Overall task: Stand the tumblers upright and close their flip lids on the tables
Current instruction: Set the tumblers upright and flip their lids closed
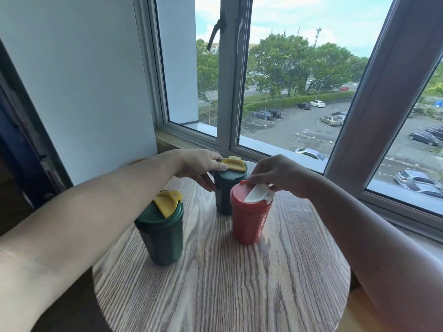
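Three tumblers stand upright on a round wooden table (pixel 220 283). A dark green tumbler (pixel 161 238) with a yellow flip lid is at the near left, untouched. Behind it a second green tumbler (pixel 226 192) with a yellow flip lid stands at the back; my left hand (pixel 201 167) grips its top rim, thumb lying on the lid. At the right stands a red tumbler (pixel 249 219) with a white flip lid (pixel 257 194) raised at an angle. My right hand (pixel 278 173) reaches from the right, its fingertips pinching that white flip lid.
The table stands against a wide window and its sill (pixel 263 149) at the back. A white wall (pixel 84 92) is at the left, with a dark door frame (pixel 28 140) beside it. Bare wood fills the table's near half.
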`<state>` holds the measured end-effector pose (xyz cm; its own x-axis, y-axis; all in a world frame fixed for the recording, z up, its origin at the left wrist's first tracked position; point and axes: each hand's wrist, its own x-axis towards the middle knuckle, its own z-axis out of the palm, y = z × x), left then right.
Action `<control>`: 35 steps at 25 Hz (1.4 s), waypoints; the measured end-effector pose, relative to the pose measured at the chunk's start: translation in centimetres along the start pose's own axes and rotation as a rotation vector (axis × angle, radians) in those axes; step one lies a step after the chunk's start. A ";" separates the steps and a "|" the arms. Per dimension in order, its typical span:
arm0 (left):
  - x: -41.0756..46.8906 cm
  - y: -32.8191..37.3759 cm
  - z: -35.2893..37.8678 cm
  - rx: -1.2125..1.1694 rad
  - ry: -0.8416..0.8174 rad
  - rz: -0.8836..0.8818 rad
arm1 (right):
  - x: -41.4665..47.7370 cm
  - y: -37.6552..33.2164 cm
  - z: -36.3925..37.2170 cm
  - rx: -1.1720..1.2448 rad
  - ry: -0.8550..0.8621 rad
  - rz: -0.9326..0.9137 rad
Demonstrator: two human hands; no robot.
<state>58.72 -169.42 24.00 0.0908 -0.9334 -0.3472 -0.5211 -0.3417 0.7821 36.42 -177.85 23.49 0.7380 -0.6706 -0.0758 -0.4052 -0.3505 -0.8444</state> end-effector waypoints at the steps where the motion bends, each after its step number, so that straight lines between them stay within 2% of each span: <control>1: -0.1 -0.1 0.0 0.001 -0.002 0.003 | 0.2 0.1 0.2 0.014 0.027 -0.002; 6: -0.1 -0.2 0.3 0.047 0.023 -0.002 | 0.7 0.7 0.5 0.050 0.063 0.023; 13: -3.5 0.2 -1.3 0.489 0.188 0.083 | 0.6 0.4 0.7 0.050 0.096 -0.003; 16: -7.9 0.4 -2.1 0.745 0.135 0.012 | 0.0 0.2 1.0 0.013 0.126 -0.016; 19: -12.0 -0.1 -1.4 0.871 0.039 -0.091 | -0.8 0.1 1.5 -0.019 0.152 -0.012; 23: -14.7 -1.6 0.0 0.924 -0.003 -0.157 | -2.1 -0.6 2.6 -0.050 0.169 -0.049; 28: -14.3 -3.0 0.3 0.871 0.095 -0.125 | -3.1 -1.0 3.6 -0.070 0.170 -0.046; 32: -12.9 -2.4 0.4 0.893 0.175 -0.003 | -3.5 -1.4 3.6 -0.052 0.185 -0.036; 35: -11.8 -1.3 0.2 0.882 0.088 0.096 | -3.6 -1.3 3.5 -0.045 0.184 -0.032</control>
<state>58.11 -157.94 27.00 0.0591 -0.9712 -0.2309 -0.9901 -0.0865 0.1103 36.18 -172.72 23.04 0.6413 -0.7655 0.0524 -0.4101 -0.3997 -0.8198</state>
